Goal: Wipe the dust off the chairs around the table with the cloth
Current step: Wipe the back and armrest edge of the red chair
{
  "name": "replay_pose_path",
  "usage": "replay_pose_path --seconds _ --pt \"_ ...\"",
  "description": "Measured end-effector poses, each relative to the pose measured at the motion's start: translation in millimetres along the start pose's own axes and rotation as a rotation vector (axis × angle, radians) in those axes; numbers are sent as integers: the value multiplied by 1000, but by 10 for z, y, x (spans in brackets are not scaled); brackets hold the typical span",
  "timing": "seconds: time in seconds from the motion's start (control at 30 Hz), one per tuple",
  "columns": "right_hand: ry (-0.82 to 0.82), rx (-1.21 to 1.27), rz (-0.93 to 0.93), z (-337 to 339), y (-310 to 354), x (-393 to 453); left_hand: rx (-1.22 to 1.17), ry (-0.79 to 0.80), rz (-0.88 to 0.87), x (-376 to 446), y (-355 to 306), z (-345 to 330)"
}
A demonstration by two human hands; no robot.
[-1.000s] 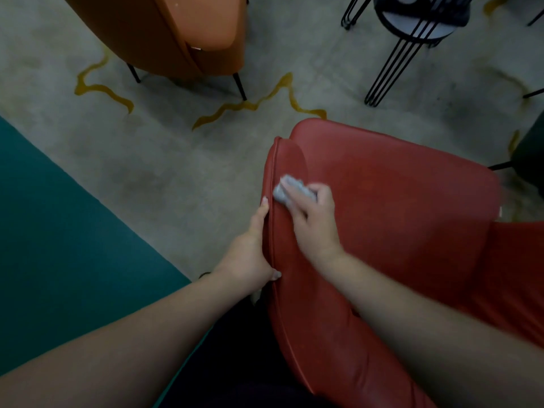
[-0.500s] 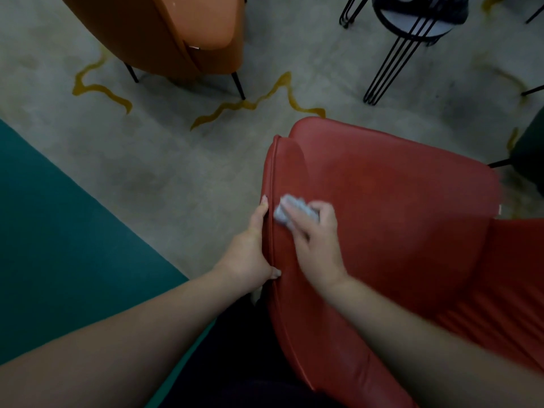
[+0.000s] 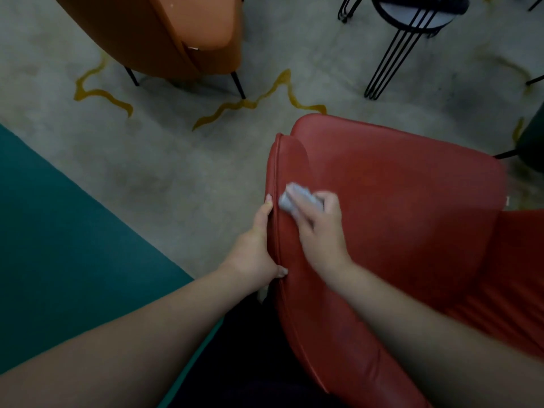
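A small, crumpled pale blue-grey cloth (image 3: 295, 198) lies pressed flat against the inner face of the backrest of a red leather-look padded chair (image 3: 397, 207), just beside the piped seam that runs along the backrest's edge. The cloth is bunched into a wad, partly covered from the near side, and a little blurred. The red chair fills the lower right, its smooth seat spreading to the right. An orange leather-look shell chair (image 3: 176, 33) on thin black legs stands well apart, at the top left.
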State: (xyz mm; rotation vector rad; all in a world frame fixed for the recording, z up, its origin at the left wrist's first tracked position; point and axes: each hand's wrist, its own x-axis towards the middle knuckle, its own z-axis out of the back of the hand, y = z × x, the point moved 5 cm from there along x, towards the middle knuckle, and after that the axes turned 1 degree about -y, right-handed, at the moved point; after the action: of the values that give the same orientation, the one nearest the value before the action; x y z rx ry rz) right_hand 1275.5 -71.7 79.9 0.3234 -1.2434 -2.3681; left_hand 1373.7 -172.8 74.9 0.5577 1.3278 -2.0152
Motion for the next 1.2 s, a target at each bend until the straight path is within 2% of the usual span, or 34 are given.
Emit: replay_pose_path --seconds 0.07,0.13,0.3,0.47,0.6,0.73,0.8,0.93,1.1,1.2 --pt "9 -40 48 90 -6 -417 -9 16 2 -1 5 -1" --pt "-19 -40 -15 103 -54 -495 0 24 0 6 1 -2" --pt "-94 -10 -209 -78 -115 365 19 19 -7 -8 -26 8" --pt "2 149 -394 -209 -388 1054 -6 36 8 -8 -33 1" --pt "-9 121 -259 -103 -259 610 23 20 1 -11 -34 4" --pt "74 33 -9 85 -135 -127 33 22 0 -13 -39 13" --pt "114 -19 32 201 -169 -366 25 26 3 -21 -50 22" --pt "149 -64 -35 384 -332 -575 68 33 -7 -54 -131 35" --pt "-21 -8 -192 494 -282 -462 204 74 -32 -147 -157 92" --pt "-49 46 -241 535 -154 -282 296 69 -79 -209 -134 198"
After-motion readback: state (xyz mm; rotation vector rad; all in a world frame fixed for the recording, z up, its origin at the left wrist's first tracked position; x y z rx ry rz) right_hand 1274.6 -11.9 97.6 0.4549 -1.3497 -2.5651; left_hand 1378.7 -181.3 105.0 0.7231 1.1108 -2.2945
